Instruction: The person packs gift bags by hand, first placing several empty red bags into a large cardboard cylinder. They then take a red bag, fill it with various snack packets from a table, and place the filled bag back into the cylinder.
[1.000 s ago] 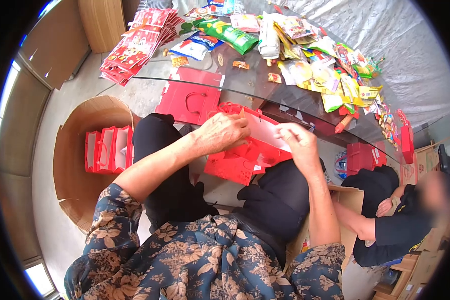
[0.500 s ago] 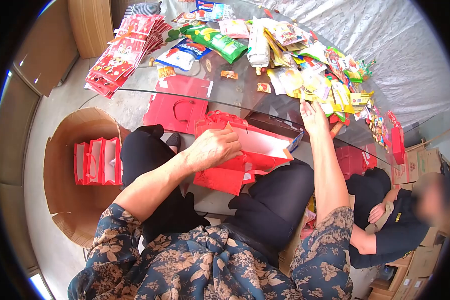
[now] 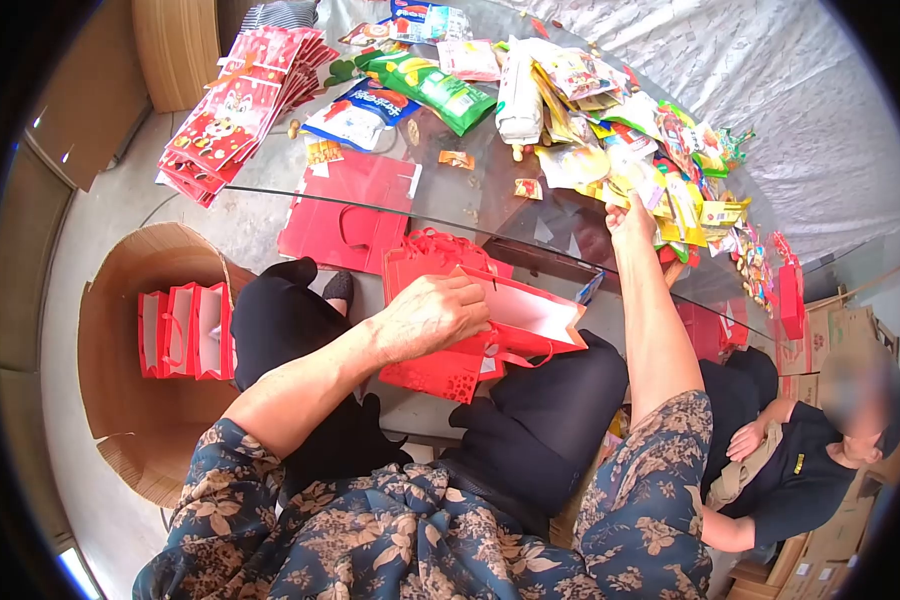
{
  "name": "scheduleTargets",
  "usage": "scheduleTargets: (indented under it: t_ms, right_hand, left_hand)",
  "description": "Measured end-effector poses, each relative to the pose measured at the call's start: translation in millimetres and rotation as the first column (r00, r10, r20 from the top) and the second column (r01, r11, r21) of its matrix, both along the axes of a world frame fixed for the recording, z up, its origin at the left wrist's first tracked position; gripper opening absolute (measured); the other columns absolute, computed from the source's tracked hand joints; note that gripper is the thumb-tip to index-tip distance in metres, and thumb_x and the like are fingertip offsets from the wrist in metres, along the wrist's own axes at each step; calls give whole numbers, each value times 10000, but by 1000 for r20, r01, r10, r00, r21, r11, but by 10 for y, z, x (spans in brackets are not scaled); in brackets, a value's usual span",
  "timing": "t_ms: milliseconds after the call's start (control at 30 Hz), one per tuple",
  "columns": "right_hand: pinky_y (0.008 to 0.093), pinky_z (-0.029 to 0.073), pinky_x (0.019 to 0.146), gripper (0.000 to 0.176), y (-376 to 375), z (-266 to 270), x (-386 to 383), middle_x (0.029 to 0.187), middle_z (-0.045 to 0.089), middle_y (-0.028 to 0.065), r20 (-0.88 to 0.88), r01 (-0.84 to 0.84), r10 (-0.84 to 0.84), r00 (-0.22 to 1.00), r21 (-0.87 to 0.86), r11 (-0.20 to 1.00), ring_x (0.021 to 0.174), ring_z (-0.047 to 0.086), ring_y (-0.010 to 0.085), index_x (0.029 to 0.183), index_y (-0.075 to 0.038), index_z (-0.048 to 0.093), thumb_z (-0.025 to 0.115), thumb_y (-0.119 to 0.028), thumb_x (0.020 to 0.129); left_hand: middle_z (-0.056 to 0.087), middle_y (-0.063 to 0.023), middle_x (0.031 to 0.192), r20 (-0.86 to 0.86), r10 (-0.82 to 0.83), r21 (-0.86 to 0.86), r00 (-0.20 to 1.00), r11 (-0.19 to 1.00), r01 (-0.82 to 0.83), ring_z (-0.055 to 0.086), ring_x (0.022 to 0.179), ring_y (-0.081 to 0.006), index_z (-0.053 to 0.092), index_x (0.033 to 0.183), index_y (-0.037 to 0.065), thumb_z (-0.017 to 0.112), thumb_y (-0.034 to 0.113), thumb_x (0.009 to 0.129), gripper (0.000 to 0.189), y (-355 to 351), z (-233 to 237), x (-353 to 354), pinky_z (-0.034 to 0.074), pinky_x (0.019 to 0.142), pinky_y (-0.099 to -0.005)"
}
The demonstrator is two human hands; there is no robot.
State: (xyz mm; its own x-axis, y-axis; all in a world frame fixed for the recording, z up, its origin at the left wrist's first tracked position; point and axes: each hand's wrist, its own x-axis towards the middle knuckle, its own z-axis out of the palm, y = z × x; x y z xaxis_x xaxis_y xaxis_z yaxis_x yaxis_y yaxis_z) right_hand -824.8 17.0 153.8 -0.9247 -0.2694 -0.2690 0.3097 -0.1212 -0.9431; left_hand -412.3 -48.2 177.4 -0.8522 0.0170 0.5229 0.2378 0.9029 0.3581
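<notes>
A makeshift packing room: snack packets (image 3: 610, 110) heaped on a glass table (image 3: 450, 200), cardboard boxes (image 3: 150, 360) around.

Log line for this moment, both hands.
left hand: holds red gift bag on lap | right hand: at snack packets on glass table

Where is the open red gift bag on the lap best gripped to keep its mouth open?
At the top rim on its near left side, coming from the left, as the left hand does. The red gift bag lies tilted with its white-lined mouth facing the table, so pinching that edge likely holds it open.
</notes>
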Motion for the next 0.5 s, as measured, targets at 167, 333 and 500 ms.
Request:
scheduleTargets:
  t_ms: [167,333,500]
  right_hand:
    - [264,431,415,310,81,314,158,793,694,128,-343,16,19,939,98,995,513,669,199,1101,29,575,624,-255,986]
    - [275,450,439,289,306,699,81,732,692,124,-558,28,126,820,259,965,506,672,186,1021,73,590,619,-209,967]
    - [257,437,488,238,593,902,82,824,710,106,-532,-53,103,840,109,993,529,645,160,1071,24,608,627,-199,989]
  left_hand:
    - [542,-85,817,-12,-6,15,1000,1000,7,610,788,-277,574,854,46,733,147,827,190,-4,9,-20,513,674,-397]
    - [552,-90,815,-25,3,38,1000,999,-2,614,783,-286,579,853,46,745,145,818,195,13,2,-22,512,663,-404]
    - [545,-95,791,-46,15,62,999,998,-13,608,780,-289,552,782,51,732,149,820,208,38,10,-9,521,690,-403]
